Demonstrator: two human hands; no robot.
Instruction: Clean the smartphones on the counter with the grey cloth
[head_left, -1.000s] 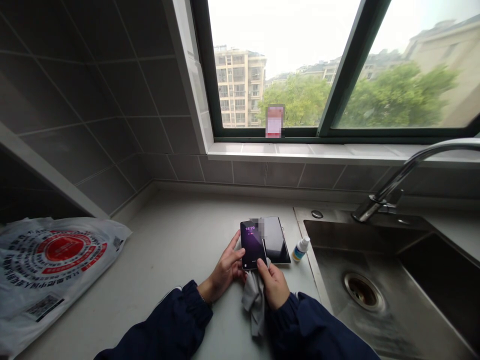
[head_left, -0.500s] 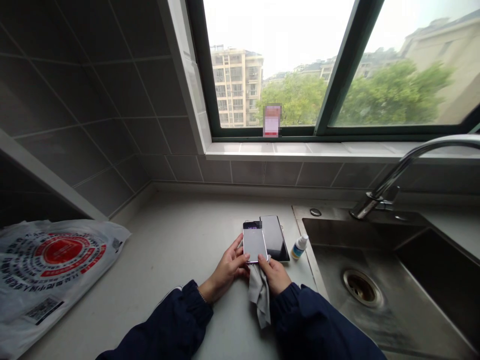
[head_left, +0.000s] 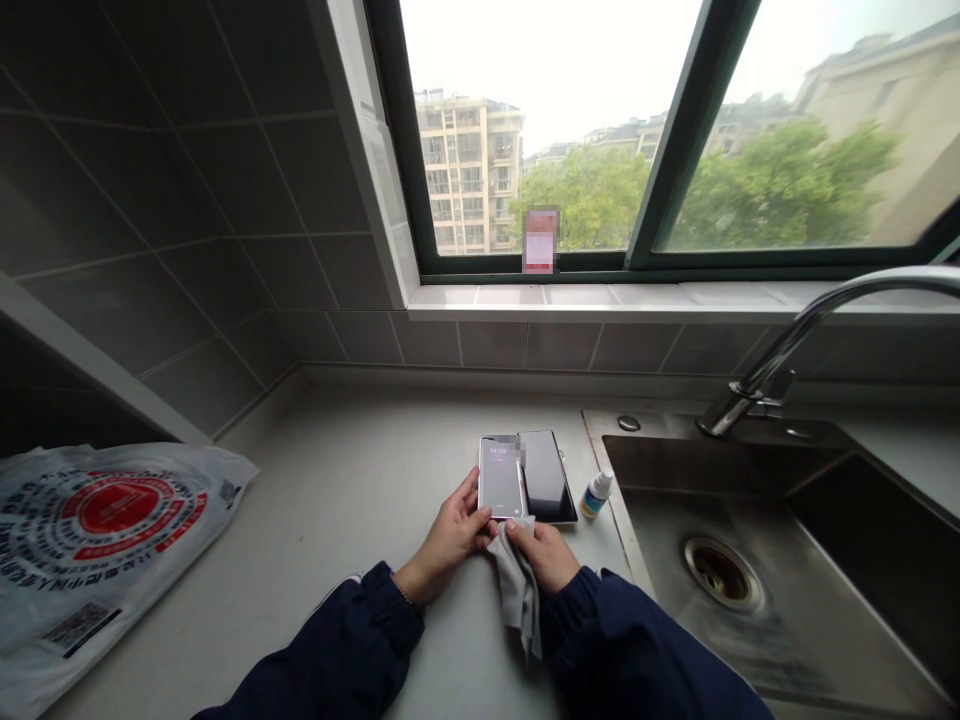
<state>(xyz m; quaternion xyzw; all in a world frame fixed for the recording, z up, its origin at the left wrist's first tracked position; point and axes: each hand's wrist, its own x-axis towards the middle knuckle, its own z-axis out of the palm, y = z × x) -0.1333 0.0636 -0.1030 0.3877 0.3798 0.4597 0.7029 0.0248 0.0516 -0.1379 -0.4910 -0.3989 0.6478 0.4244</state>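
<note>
My left hand [head_left: 452,537] grips the lower left edge of a lit phone [head_left: 501,477], which lies nearly flat just above the grey counter [head_left: 352,510]. A second, dark phone [head_left: 546,477] lies on the counter right beside it. My right hand [head_left: 544,553] is closed on a grey cloth [head_left: 519,592] that hangs down toward me, its top corner at the lit phone's bottom edge. A small white bottle with a blue label [head_left: 597,494] stands just right of the dark phone.
A steel sink [head_left: 757,560] with a drain and a curved tap [head_left: 810,330] fills the right side. A white plastic bag with a red print [head_left: 97,540] lies at the left. Dark tiled walls and a window sill [head_left: 637,298] close off the back.
The lit phone has tipped down from a raised tilt to nearly flat beside the dark phone. My right hand has moved the cloth's corner up to its bottom edge.
</note>
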